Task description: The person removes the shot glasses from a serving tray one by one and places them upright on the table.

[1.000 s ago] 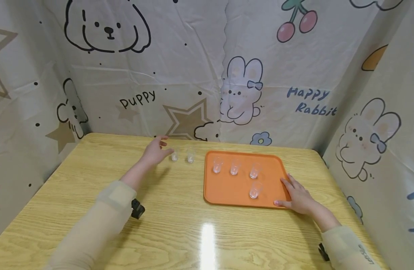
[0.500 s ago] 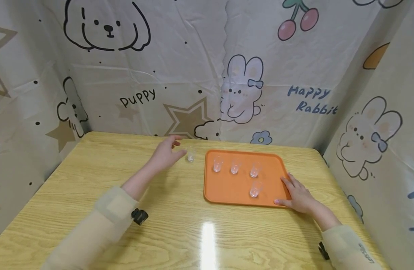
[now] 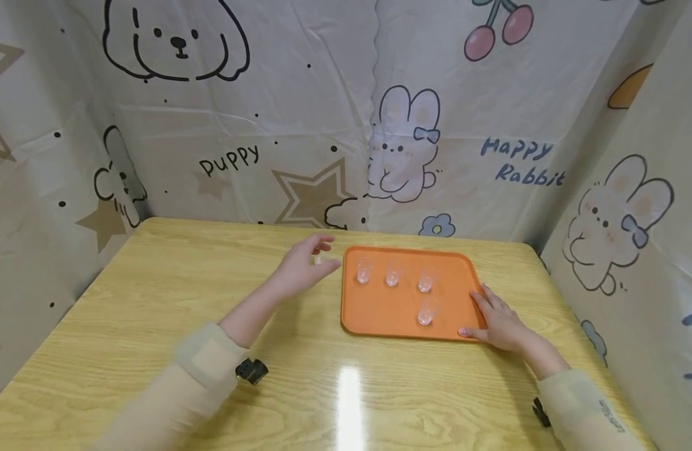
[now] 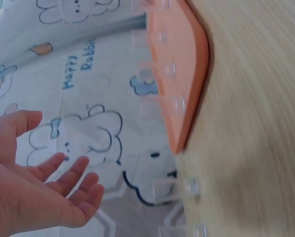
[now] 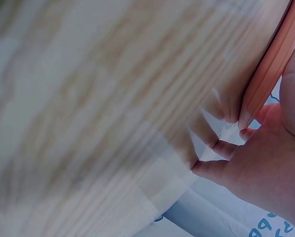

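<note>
Obscuring a cup (image 4: 176, 189), left hand (image 3: 303, 270) hovers spread; right hand (image 3: 500, 323), splayed, touches tray (image 3: 379, 313).

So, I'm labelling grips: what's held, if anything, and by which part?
Nothing looks gripped: left hand empty; right hand rests on the orange tray at its near right corner.

Left hand (image 3: 302, 268) loosely curved, thumb apart; right hand (image 3: 502, 324) spread

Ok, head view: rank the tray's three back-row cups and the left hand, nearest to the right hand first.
1. Right cup, at the row's right end.
2. Middle cup, between the other two.
3. Left cup, at the row's left end.
4. Left hand, left of the tray.
</note>
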The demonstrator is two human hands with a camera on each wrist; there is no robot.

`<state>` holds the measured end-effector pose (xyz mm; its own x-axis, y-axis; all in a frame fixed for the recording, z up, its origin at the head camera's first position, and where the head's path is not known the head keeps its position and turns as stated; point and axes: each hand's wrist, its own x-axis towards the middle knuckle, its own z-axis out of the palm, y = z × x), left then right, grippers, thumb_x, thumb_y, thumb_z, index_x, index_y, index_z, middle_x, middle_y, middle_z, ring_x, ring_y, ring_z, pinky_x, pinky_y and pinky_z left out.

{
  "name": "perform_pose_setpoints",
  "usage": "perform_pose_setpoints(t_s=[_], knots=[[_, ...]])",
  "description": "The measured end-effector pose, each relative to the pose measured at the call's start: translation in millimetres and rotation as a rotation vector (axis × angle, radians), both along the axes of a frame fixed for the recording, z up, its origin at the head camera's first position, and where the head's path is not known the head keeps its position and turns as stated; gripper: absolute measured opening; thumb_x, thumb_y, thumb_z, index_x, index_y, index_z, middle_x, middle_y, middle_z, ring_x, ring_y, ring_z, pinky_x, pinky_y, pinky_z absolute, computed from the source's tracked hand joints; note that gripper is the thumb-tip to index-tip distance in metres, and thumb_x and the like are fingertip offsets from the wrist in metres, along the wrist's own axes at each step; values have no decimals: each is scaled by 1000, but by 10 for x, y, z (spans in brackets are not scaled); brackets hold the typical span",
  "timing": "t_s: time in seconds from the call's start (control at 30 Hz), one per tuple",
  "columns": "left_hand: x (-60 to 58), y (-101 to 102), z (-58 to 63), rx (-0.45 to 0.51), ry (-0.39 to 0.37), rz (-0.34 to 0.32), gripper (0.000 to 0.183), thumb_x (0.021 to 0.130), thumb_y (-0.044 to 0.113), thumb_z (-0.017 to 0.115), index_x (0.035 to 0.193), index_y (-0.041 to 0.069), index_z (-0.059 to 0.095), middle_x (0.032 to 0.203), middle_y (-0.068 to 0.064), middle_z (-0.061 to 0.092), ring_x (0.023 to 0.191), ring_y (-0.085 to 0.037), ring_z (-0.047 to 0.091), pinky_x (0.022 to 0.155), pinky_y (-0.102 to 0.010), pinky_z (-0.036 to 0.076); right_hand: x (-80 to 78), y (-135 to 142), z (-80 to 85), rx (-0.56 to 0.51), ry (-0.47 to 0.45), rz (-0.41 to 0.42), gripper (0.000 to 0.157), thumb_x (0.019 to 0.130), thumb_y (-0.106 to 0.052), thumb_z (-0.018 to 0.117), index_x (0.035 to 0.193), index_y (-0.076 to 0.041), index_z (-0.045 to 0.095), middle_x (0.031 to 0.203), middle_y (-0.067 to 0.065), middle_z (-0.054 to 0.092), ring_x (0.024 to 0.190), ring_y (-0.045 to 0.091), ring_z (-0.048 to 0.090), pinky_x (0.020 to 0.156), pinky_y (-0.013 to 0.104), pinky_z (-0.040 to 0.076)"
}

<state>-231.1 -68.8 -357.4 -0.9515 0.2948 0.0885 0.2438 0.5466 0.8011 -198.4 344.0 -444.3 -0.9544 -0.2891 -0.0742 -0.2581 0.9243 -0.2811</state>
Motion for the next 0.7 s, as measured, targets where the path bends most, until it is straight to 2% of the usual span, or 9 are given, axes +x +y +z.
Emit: perform_pose_setpoints(t_s=[0.23, 0.4, 0.57, 0.7], knots=[[98, 262, -126, 27, -18, -82, 55, 89, 32, 65, 136, 12, 45, 131, -11, 53, 125, -30, 44, 101, -47, 40, -11, 3, 7, 2, -17, -1, 94, 80, -47, 70, 141, 10, 28, 148, 36, 14, 128, 59, 21, 94, 73, 25], [148, 458, -244, 100, -26, -159, 54, 88, 29, 67, 135, 12, 47, 131, -12, 53, 126, -33, 43, 101, -50, 38, -16, -6, 34, 6, -29, -10, 94, 80, -49, 69, 141, 10, 28, 148, 35, 13, 128, 59, 20, 94, 73, 24], [141, 659, -380, 109, 4, -215, 56, 88, 33, 67, 136, 13, 46, 130, -11, 52, 125, -33, 43, 100, -48, 39, -18, -16, 54, 6, -38, -5, 94, 81, -49, 69, 141, 10, 27, 148, 35, 12, 128, 60, 20, 94, 73, 24], [141, 823, -452, 106, -9, -233, 59, 87, 34, 68, 138, 16, 45, 132, -8, 52, 126, -29, 42, 101, -46, 37, -12, -12, 47, 7, -46, -1, 93, 81, -48, 68, 142, 10, 26, 148, 35, 11, 128, 60, 20, 95, 73, 24]])
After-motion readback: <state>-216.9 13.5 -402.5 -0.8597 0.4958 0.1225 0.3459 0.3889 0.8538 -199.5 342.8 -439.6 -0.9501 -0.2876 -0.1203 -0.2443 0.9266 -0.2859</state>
